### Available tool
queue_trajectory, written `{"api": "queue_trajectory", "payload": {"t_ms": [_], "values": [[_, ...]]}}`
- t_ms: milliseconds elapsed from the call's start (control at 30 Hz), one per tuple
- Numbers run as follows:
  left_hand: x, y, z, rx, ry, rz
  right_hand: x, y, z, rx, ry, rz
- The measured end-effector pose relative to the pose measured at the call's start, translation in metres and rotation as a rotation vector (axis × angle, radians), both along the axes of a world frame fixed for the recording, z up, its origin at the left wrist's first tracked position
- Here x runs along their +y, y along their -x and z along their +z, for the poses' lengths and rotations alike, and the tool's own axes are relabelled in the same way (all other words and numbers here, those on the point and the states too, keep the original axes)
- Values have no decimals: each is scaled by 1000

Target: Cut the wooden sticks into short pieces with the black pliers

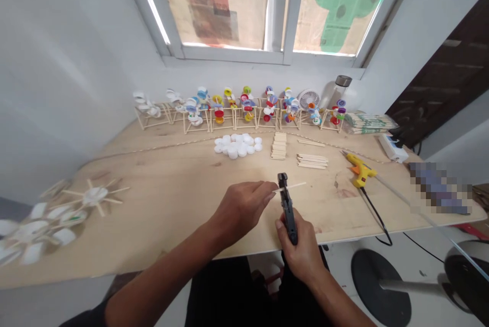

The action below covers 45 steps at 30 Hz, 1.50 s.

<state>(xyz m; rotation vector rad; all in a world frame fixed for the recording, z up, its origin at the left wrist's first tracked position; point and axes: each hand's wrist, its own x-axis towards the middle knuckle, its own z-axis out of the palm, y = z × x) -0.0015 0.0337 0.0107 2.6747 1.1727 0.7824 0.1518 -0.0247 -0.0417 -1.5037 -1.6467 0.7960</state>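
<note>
Head view: at a plywood bench, left fingers pinch a stick, right fingers grip pliers.

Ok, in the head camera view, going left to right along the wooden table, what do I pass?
White cap pinwheel → pile of white bottle caps → stack of wooden sticks → loose wooden sticks → yellow glue gun → white power strip

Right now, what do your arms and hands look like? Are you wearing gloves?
No gloves: the left hand and right hand are both bare, and no watch or bracelet shows on either forearm. A dark sleeve shows at the bottom edge, by the left arm.
</note>
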Motion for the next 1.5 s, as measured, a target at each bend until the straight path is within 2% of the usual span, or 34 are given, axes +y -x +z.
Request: {"api": "queue_trajectory", "payload": {"t_ms": [233,367,500,567,700,833,933,1033,1167,1300,1400,1500], "values": [[12,1,-11,37,-88,-44,7,1,-6,16,43,10],[19,-1,-16,76,-135,-7,11,3,-8,34,77,-39],[16,-5,-18,-43,-89,53,14,2,-7,43,107,-51],[12,-5,-18,-193,48,112,15,1,-7,56,125,-36],[4,-5,-15,-566,484,225,14,-2,-8,92,142,-3],[4,-6,-13,-1013,877,186,11,-2,-7,96,140,25],[4,-9,-12,-1114,1020,133,10,-1,-7,90,138,19],[3,-13,-12,-956,873,148,10,-1,-7,79,127,9],[0,-15,-15,-561,449,218,9,-2,-6,96,148,31],[-2,-13,-21,-188,31,212,8,-2,-3,111,172,73],[-1,-11,-25,37,-262,209,6,-3,0,88,178,78],[1,-9,-27,187,-459,199,4,-3,4,57,191,64]]}}
